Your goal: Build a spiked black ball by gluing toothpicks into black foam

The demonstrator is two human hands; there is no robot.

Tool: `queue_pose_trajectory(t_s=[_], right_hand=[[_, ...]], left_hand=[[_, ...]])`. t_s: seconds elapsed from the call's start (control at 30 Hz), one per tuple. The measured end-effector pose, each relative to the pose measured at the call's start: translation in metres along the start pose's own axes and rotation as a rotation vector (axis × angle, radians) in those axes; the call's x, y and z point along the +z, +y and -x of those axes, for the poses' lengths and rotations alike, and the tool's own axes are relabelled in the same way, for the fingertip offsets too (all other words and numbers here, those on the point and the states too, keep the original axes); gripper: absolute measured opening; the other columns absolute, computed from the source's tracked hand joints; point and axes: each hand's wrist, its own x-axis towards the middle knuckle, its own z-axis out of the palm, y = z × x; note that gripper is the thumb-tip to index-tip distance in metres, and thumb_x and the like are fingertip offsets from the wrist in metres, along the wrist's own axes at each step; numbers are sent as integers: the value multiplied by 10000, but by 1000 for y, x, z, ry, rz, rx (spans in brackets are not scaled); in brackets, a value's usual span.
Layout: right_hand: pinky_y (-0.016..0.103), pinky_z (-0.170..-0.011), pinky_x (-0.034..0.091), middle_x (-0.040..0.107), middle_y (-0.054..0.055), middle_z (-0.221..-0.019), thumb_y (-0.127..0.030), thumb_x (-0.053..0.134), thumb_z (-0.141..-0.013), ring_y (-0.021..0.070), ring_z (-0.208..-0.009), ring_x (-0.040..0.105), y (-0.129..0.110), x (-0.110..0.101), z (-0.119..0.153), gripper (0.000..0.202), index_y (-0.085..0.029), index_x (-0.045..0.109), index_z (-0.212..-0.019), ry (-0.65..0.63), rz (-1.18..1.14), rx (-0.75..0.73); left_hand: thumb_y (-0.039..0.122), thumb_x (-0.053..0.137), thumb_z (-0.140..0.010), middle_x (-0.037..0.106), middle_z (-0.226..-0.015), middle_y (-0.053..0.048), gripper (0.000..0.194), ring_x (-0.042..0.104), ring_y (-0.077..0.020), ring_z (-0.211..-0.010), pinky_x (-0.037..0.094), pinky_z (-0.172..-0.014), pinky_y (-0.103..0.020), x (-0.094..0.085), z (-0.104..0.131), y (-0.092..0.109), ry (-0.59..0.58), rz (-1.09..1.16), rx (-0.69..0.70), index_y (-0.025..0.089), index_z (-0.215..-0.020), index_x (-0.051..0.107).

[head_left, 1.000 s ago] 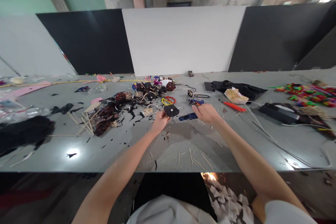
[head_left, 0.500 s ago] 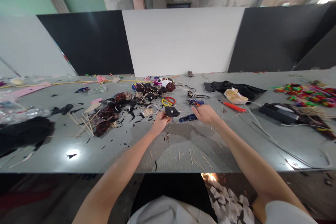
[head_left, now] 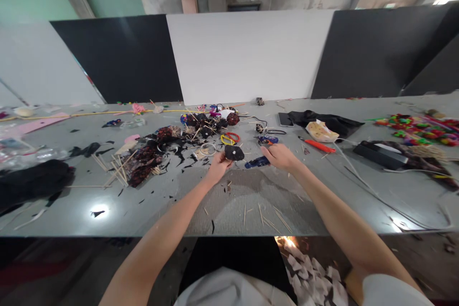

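My left hand (head_left: 218,167) is closed on a small black cloth-like piece with a white spot (head_left: 234,153), held up over the middle of the table. To its right, my right hand (head_left: 281,156) is curled around a dark blue tool (head_left: 256,162), whose kind I cannot make out. Its fingertips are partly hidden. Just beyond that hand lies another blue item (head_left: 268,139) with an orange part. Behind the black piece are a yellow and red ring (head_left: 230,138) and a pale hoop (head_left: 208,149).
Dark balls stuck with wooden sticks (head_left: 189,130) and black scraps crowd the left-centre. On the right lie an orange-handled cutter (head_left: 320,146), a patterned pouch (head_left: 322,131), a black box (head_left: 380,155) and a white cable (head_left: 358,177). Loose sticks (head_left: 260,214) lie near the front edge.
The black piece in my left hand has tilted slightly. Both hands stay in nearly the same place.
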Motion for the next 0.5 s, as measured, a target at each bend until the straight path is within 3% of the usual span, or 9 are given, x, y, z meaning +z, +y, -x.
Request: queue_pose_trajectory(t_s=[0.17,0.5], right_hand=[[304,-765,378,768,145,-825,-432,232,-1148,224,-844,715,-4,-3,1,693,-165,725,-741,-9,-24,-23],[327,-808,398,780,165,-863,-416,219,-1148,242,-878,729,-12,-3,3,699,-144,746,-777,-10,18,-23]], left_hand=[[522,776,-752,427,-565,50,432,352,-79,-516,257,-537,-238,0,-1,-5,-8,15,-43,195,-713,497],[372,709,-755,414,-533,46,296,335,-84,-492,246,-533,-241,3,1,-10,-113,-32,-44,198,-683,481]])
